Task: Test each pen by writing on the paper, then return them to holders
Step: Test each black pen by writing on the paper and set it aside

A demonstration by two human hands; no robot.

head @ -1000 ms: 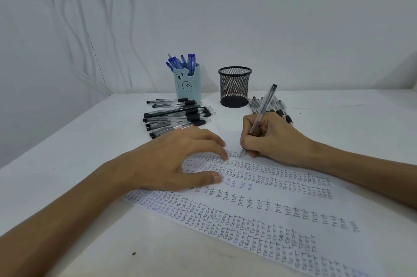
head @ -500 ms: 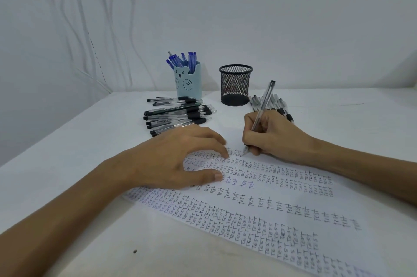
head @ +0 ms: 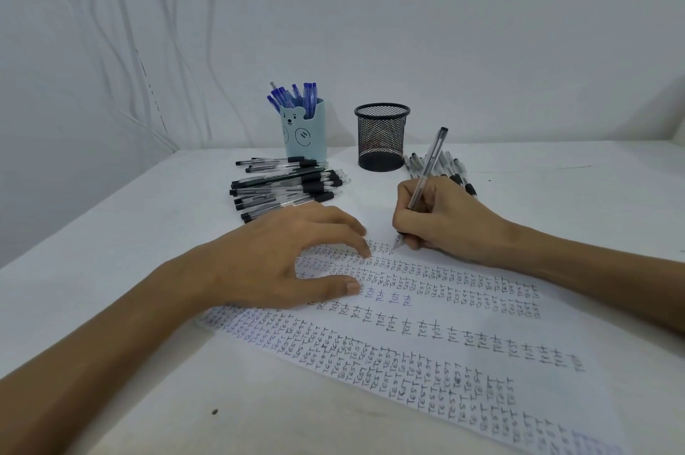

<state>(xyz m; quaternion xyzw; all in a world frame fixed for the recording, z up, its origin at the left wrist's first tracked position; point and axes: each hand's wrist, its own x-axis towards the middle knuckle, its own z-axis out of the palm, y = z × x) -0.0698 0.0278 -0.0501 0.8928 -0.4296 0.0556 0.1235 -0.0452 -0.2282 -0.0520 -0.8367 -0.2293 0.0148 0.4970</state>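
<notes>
Writing is the step in hand, judging from the head view, the only one given. The right hand (head: 450, 223) grips a clear-barrelled pen (head: 426, 173) in a writing hold, fingers curled round the lower barrel. The tip is down at the paper's (head: 548, 328) far edge, at the end of a row of small "TEST" words. The left hand (head: 285, 254) lies open on the sheet, fingertips and thumb spread and pressing it flat. The paper runs slantwise from mid-tabletop toward the near right corner, and rows of test words cover most of it.

Toward the far edge of the tabletop (head: 111, 250) stand two holders. The blue bear holder (head: 305, 136) has blue pens (head: 296, 95) upright in it. The black mesh holder (head: 381, 137) stands just to its right, and no pen shows above its rim. A pile of black-capped pens (head: 285, 187) lies just in front of the blue holder. A smaller bunch of pens (head: 446, 165) lies behind the right hand, beside the mesh holder. Which bunch is already tested I cannot tell.

Next, I judge, the word needs finishing. Then the pen must be lifted clear and carried to a holder, likely the mesh one close by, and lowered upright through the rim without knocking it. The many loose pens suggest the task is far from done.
</notes>
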